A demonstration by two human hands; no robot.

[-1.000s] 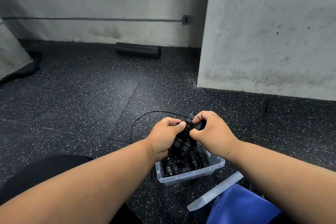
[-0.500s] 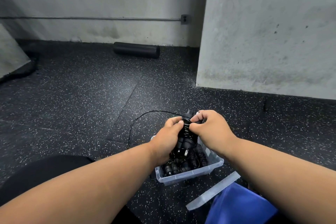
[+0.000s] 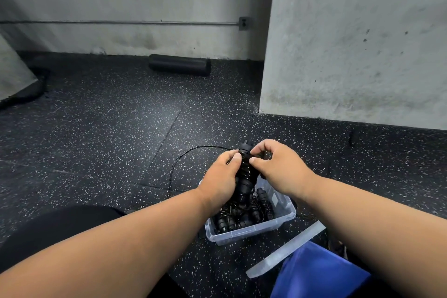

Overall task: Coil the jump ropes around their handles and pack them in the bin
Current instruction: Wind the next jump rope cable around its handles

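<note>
Both hands on it: left hand [image 3: 221, 176] grips the handles [image 3: 245, 169], right hand [image 3: 278, 164] pinches the thin, springy rope [image 3: 183, 156]; probably light.

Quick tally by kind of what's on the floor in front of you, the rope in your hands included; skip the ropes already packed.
Jump rope being coiled, held by left hand and right hand: 1
Clear bin, packed ropes too tangled to count: 1
Clear lid: 1
Foam roller: 1
Blue cloth: 1
Total: 5
</note>
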